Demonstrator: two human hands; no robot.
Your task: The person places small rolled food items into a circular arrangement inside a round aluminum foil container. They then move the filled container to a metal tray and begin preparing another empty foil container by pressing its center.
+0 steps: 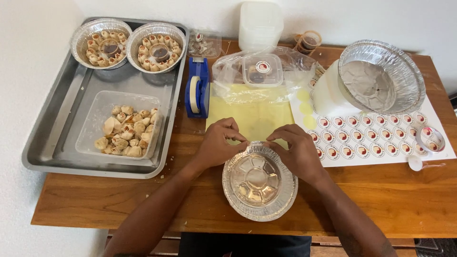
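Head view: both hands pinch empty foil pan (259,183) rim.

Lit brightly and evenly from above, with soft shadows under the steel tray (47,152) at left, glare off the foil pan (259,181) at lower centre, sharp mid-frame, slightly bowed and softer toward the corners.

A round foil pan (259,181) with a crimped rim lies upright and empty on the worktop's near edge, its shiny ribbed bottom showing, far rim pinched between fingertips.
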